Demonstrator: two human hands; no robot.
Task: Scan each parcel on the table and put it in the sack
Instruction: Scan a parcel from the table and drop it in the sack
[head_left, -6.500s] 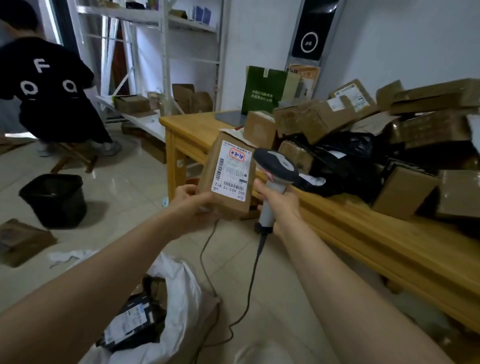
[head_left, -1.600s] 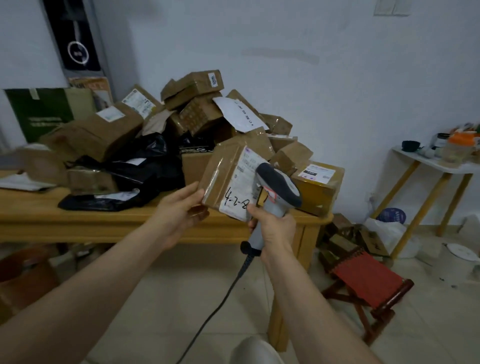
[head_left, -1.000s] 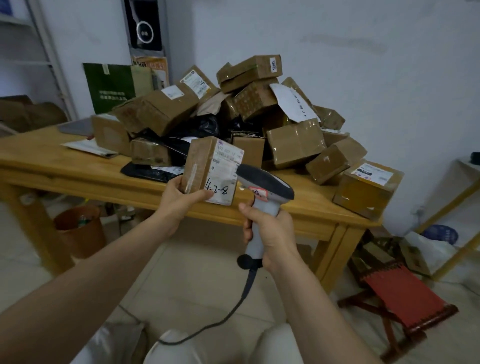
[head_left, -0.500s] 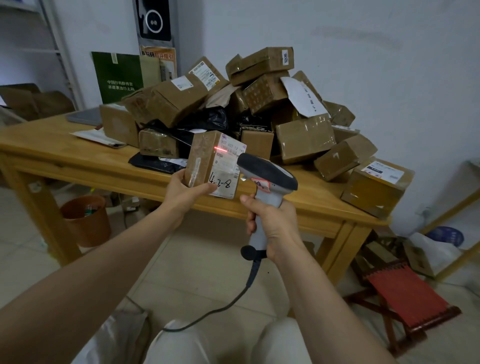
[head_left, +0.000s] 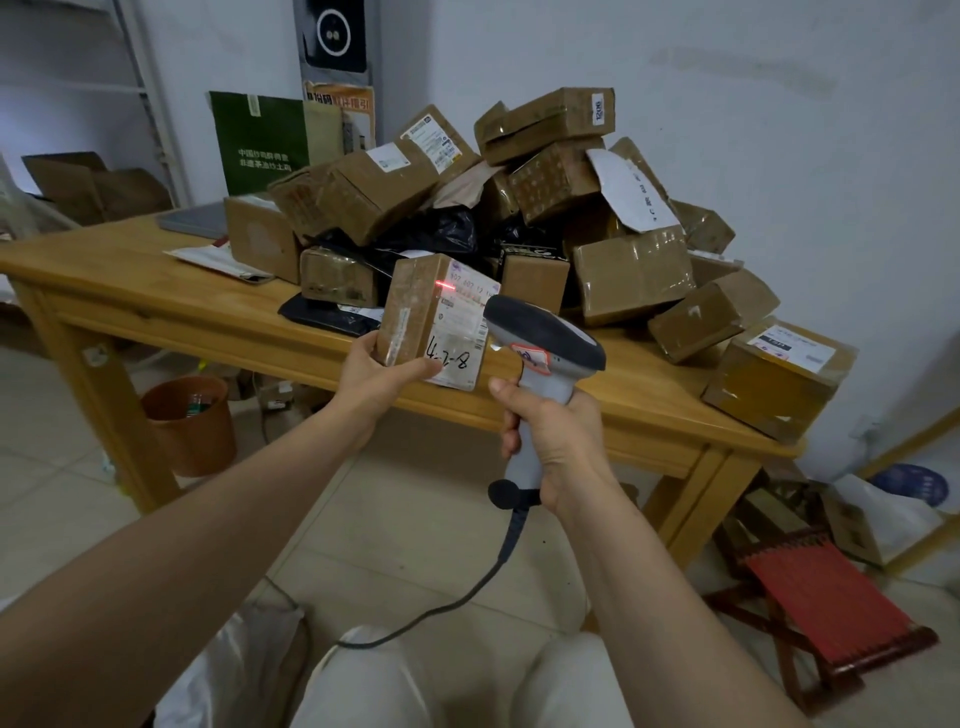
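Parcel (head_left: 435, 321): taped brown carton, label marked "4-2-8".

Room dim, light soft and bluish, no hard shadows. Red scanner line (head_left: 448, 283) glows bright on parcel label (head_left: 457, 327). Pale shine on wooden surface (head_left: 171, 291). Wide-angle bending at edges; forearms stretched. Far boxes slightly soft, corners darker.
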